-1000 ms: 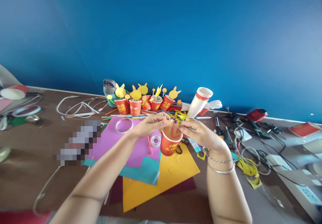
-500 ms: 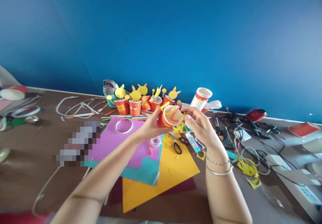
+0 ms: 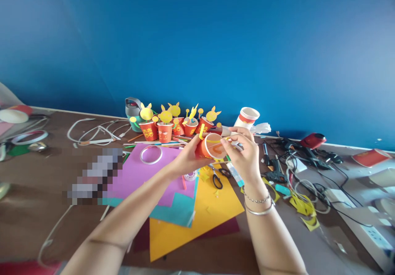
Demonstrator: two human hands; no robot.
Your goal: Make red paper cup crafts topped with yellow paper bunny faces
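My left hand [image 3: 188,153] grips a red paper cup [image 3: 203,149], tilted so that its mouth faces up and to the right. At the cup's left side the bent end of a yellow straw [image 3: 201,132] sticks up outside. More yellow runs across inside the mouth, and an orange curved shape shows on the inner wall. At the right rim, the thumb and fingers of my right hand [image 3: 242,149] are pinched on the yellow straw's other end. The fingertips partly hide that end.
Behind, several red cups [image 3: 166,133] carry yellow paper animal heads. A stack of cups [image 3: 247,118] stands at the back right. Scissors [image 3: 217,180], a glue stick [image 3: 235,173] and coloured paper [image 3: 173,213] lie below my hands. Glue guns [image 3: 276,171] and tangled cables [image 3: 308,186] lie at right.
My right hand has moved left to the cup's rim and closed its fingers there. The cup has shifted slightly right and its mouth has turned.
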